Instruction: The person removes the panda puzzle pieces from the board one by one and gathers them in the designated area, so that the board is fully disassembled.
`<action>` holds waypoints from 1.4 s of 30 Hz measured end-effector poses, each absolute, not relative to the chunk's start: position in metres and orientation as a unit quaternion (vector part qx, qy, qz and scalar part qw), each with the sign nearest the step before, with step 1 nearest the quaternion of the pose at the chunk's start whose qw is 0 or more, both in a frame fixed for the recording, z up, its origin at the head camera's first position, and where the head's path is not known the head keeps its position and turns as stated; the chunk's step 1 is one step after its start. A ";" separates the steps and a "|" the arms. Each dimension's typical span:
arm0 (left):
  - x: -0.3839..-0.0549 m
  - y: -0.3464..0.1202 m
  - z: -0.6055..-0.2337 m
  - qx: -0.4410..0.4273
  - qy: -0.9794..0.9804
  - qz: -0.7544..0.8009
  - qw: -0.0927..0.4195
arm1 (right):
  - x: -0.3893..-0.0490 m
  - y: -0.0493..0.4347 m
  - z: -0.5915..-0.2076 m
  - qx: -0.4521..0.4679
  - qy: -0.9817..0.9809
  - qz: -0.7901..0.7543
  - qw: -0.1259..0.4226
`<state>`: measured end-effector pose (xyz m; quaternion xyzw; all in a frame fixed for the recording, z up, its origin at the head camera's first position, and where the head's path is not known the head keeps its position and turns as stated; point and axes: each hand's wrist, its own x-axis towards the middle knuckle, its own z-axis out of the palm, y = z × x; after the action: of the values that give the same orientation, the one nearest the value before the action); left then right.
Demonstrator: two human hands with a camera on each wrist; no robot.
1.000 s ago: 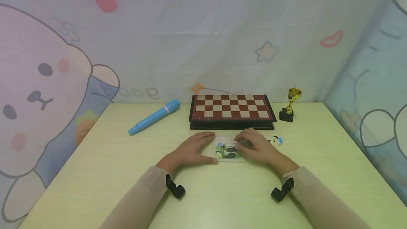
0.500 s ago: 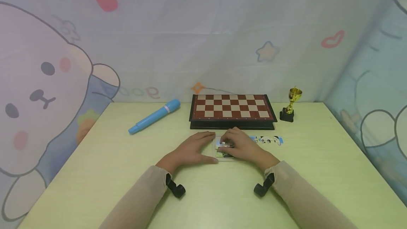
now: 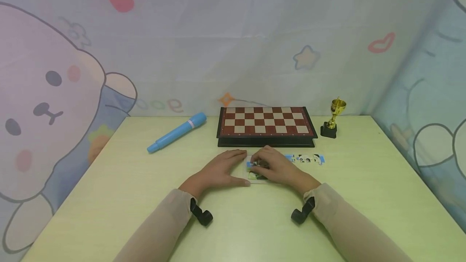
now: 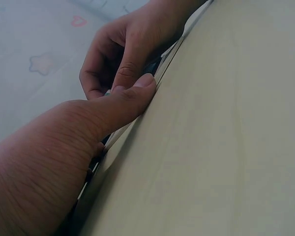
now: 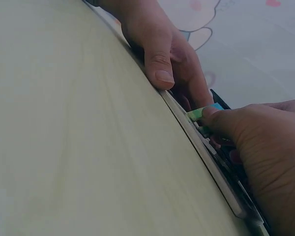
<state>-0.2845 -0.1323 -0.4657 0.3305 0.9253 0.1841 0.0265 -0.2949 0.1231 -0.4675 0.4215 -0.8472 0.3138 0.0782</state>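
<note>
My left hand [image 3: 218, 172], spread wide, touches the puzzle tray [image 3: 260, 182] at nine o'clock; my right hand [image 3: 279, 167] pinches a puzzle piece [image 5: 195, 114] toward its ten o'clock.

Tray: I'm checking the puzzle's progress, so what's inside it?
Green and dark pieces show in the near left of the tray. The right hand covers much of the rest, so what lies beneath cannot be seen.
</note>
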 end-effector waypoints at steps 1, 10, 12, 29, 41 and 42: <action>-0.285 -0.132 -0.466 0.330 0.925 0.184 0.028 | -0.295 0.123 -0.468 0.422 -0.846 0.318 0.077; -0.285 -0.132 -0.464 0.329 0.925 0.187 0.027 | -0.294 0.124 -0.469 0.431 -0.821 0.363 0.091; -0.284 -0.132 -0.464 0.328 0.925 0.188 0.028 | -0.294 0.123 -0.469 0.432 -0.817 0.370 0.096; -0.284 -0.131 -0.466 0.335 0.923 0.189 0.019 | -0.293 0.145 -0.467 0.376 -0.843 0.369 0.107; -0.284 -0.131 -0.463 0.329 0.926 0.184 0.024 | -0.295 0.180 -0.469 0.362 -0.843 0.373 0.142; -0.283 -0.131 -0.463 0.329 0.926 0.182 0.025 | -0.295 0.184 -0.470 0.362 -0.843 0.370 0.147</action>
<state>-0.2832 -0.1306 -0.4630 0.3289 0.9262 0.1825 0.0252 -0.2948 0.1843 -0.4696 0.3621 -0.8426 0.3703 0.1474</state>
